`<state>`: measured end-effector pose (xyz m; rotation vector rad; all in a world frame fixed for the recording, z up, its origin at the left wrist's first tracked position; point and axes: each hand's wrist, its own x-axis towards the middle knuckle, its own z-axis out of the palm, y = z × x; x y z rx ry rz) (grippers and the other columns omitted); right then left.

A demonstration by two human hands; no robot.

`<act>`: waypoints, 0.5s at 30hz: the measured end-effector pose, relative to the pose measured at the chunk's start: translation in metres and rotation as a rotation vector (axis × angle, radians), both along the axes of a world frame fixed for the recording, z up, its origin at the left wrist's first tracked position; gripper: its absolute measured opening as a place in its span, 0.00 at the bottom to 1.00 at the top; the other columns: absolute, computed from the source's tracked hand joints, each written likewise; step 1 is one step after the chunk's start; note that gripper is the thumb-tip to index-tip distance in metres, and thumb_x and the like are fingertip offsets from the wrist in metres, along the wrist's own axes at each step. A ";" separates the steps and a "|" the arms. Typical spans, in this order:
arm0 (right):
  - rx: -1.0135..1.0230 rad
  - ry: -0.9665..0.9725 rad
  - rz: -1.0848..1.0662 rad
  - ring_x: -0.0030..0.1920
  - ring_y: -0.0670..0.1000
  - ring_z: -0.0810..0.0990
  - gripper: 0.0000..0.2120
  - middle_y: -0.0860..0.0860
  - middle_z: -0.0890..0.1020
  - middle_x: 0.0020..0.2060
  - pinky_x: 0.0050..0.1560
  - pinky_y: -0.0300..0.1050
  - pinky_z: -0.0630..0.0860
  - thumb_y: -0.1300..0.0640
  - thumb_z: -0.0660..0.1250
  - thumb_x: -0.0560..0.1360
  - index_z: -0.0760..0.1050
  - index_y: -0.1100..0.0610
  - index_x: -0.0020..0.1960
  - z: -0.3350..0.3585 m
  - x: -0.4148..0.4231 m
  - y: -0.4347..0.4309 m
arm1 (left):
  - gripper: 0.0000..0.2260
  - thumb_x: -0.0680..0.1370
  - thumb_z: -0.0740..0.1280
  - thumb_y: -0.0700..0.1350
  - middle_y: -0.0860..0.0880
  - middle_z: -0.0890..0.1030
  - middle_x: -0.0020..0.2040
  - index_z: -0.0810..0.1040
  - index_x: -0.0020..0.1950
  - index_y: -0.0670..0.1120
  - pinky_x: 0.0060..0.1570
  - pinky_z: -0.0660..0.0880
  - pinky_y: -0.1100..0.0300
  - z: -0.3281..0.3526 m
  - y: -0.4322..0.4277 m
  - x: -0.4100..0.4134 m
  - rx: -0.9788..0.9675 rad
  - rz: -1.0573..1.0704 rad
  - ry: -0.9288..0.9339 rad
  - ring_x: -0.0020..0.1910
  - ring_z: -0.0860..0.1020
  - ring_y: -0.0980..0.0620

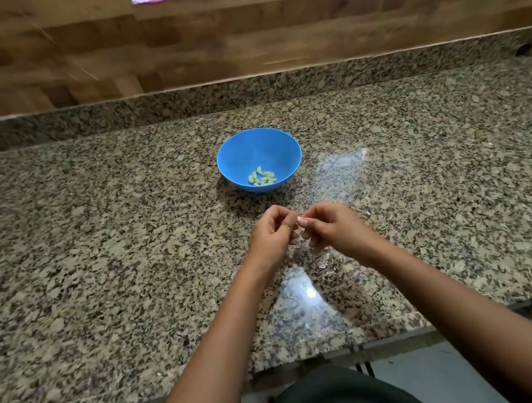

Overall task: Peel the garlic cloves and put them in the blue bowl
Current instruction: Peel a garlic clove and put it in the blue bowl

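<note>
Head camera: left hand (271, 234) and right hand (333, 229) pinch one garlic clove (301, 220) between curled fingertips, just on the near side of the blue bowl (236, 147). The bowl lies ahead, slightly leftward, so the left hand looks nearer.

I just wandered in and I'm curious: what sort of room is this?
Most likely a home kitchen: a speckled granite counter with a raised back edge, a blue bowl holding peeled garlic cloves, and the left hand and right hand pinching another clove.
</note>
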<state>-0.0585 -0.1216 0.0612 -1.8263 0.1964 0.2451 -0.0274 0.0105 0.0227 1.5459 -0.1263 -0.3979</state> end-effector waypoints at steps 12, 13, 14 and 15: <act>-0.590 -0.229 0.061 0.37 0.52 0.76 0.06 0.55 0.78 0.36 0.41 0.54 0.79 0.65 0.60 0.77 0.74 0.63 0.42 -0.006 0.003 0.007 | 0.18 0.81 0.56 0.51 0.35 0.73 0.63 0.71 0.65 0.41 0.61 0.68 0.40 0.012 0.001 0.005 0.408 -0.152 -0.064 0.62 0.70 0.35; -0.601 -0.234 0.073 0.36 0.53 0.76 0.07 0.54 0.77 0.35 0.40 0.53 0.79 0.65 0.60 0.77 0.74 0.64 0.42 -0.007 0.004 0.007 | 0.16 0.82 0.56 0.50 0.36 0.75 0.60 0.72 0.64 0.42 0.58 0.71 0.40 0.012 0.001 0.004 0.405 -0.149 -0.086 0.59 0.73 0.35; -0.492 -0.182 0.071 0.34 0.52 0.76 0.08 0.54 0.77 0.34 0.38 0.51 0.79 0.64 0.60 0.78 0.74 0.64 0.42 -0.006 0.005 0.005 | 0.13 0.82 0.56 0.48 0.38 0.78 0.53 0.74 0.59 0.42 0.49 0.76 0.46 0.011 0.001 0.005 0.405 -0.147 -0.154 0.50 0.77 0.39; -0.314 -0.098 0.073 0.31 0.51 0.75 0.09 0.54 0.76 0.32 0.34 0.47 0.78 0.63 0.60 0.78 0.73 0.64 0.42 -0.004 0.006 0.003 | 0.09 0.82 0.57 0.45 0.43 0.78 0.44 0.74 0.52 0.42 0.37 0.75 0.57 0.013 0.003 0.005 0.406 -0.149 -0.234 0.38 0.76 0.46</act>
